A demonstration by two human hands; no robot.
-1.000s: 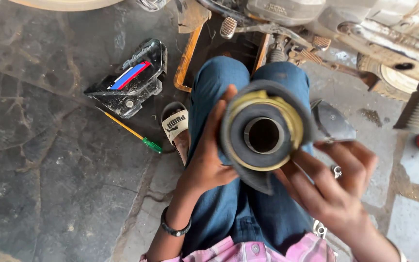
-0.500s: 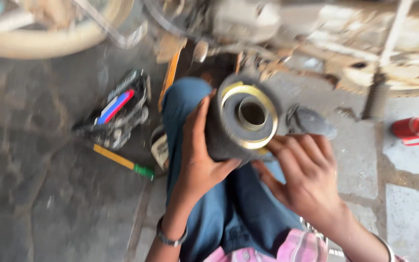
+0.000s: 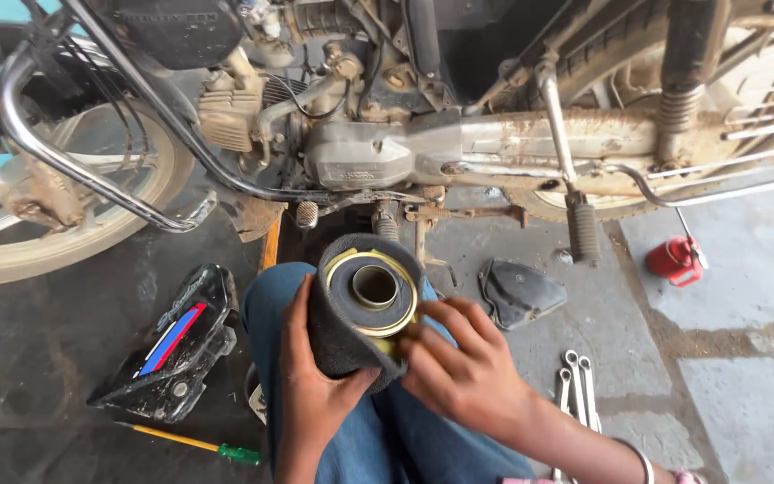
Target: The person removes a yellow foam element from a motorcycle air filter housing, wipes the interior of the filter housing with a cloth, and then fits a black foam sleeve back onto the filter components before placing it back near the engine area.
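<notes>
The person holds a cylindrical air filter in both hands above the lap, over blue-trousered knees. The left hand is wrapped around the filter's dark foam side, fingers curled and thumb up along the foam. The right hand is closed against the filter's lower right edge, fingertips pressing at the yellow rim. The filter's round end faces the camera: a dark disc with a yellow ring and an open centre hole whose inside is too dark to read.

On the stone floor to the left lies a black side panel with red and blue stripes, and just below it a screwdriver with a yellow shaft and green handle. To the right of the knees rests a smaller black cover, a set of spanners near the right forearm, and farther off a small red oil can. A dusty motorcycle stands close in front.

Compared with a second ago, the view has tilted upward, so the motorcycle's engine and wheels now fill the top, and the right hand has closed in onto the filter's rim.
</notes>
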